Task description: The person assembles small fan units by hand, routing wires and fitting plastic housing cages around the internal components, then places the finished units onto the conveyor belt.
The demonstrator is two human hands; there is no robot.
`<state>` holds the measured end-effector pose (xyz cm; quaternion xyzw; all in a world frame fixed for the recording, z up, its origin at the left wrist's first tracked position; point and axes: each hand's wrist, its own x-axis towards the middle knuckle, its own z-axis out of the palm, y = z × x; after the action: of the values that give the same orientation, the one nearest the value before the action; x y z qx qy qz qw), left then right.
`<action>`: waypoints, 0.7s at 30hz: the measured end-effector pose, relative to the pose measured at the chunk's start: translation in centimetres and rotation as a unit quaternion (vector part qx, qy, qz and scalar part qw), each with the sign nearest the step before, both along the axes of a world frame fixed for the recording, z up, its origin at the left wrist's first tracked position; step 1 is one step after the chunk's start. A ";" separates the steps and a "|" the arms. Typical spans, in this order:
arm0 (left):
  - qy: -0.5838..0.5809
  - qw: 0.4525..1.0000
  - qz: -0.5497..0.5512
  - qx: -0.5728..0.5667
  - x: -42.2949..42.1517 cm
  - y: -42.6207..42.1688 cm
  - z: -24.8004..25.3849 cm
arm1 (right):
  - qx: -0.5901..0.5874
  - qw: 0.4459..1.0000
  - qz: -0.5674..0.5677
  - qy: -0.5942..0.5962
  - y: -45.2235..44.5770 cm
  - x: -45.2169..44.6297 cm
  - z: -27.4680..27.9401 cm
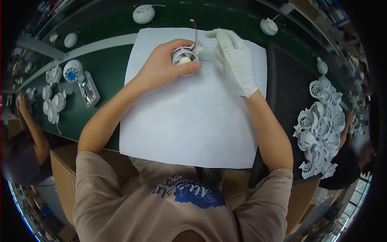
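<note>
My bare left hand [163, 64] is wrapped round a small white fan unit [185, 58], thumb along its near side, above the upper part of a white paper sheet [185, 117]. A thin red and dark wire [195, 32] rises from the unit to a small white plug. Just right of the unit is my right hand [234, 58], in a white glove, with its fingers bent and partly blurred. It is apart from the unit, and whether anything small is between its fingertips cannot be made out.
A pile of white grille parts [320, 129] lies at the right. More round white units [54, 101] and a clear-topped box [89, 89] stand on the green surface at the left. Others [144, 14] sit along the far side. Co-workers [30, 133] are at both edges.
</note>
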<state>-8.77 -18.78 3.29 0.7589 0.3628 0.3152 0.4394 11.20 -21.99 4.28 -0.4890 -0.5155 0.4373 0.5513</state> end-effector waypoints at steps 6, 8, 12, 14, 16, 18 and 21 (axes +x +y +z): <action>0.063 0.993 -0.019 0.103 0.6 -1.0 1.2 | -0.040 0.955 0.021 -0.293 -1.2 -0.9 1.6; 0.075 0.993 -0.017 0.093 0.8 -1.3 0.9 | 0.050 0.977 -0.014 -0.205 -1.9 -1.5 1.4; 0.017 0.981 -0.022 0.193 1.1 -1.1 0.1 | 0.167 0.953 -0.062 -0.246 -1.8 -0.8 1.7; 0.050 0.983 0.017 0.178 1.2 -1.0 0.3 | 0.201 0.932 -0.080 -0.292 -1.7 -0.5 1.8; 0.062 0.983 0.041 0.169 1.2 -0.9 0.5 | 0.241 0.908 -0.092 -0.331 -1.6 -0.6 1.8; 0.075 0.988 0.019 0.135 1.0 -0.5 0.5 | 0.257 0.895 -0.097 -0.353 -1.6 -0.6 1.7; 0.039 0.992 0.010 0.122 1.6 -1.1 0.0 | 0.237 0.907 -0.132 -0.321 -1.5 -0.3 1.8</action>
<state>-7.13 -19.83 3.25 0.8150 0.3459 0.3316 0.3259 10.91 -23.50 6.11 -0.5213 -0.6838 0.0449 0.5086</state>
